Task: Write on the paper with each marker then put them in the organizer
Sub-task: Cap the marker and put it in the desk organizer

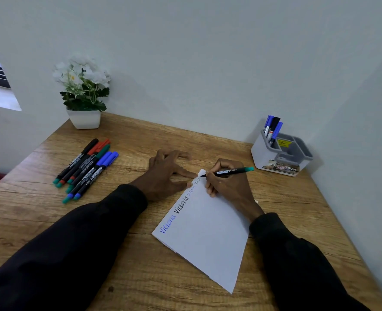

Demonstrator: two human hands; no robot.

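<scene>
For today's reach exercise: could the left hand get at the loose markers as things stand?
Probably yes: the left hand holds nothing, and only bare desk lies between it and the markers.

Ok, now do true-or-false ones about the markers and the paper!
1. The right hand holds a marker. True.
2. The organizer is empty. False: three markers stand in it.
3. The flowers are red. False: they are white.
4. A pile of markers lies left of the paper. True.
5. The left hand holds a marker. False: it holds nothing and rests, fingers spread, at the paper's edge.
</scene>
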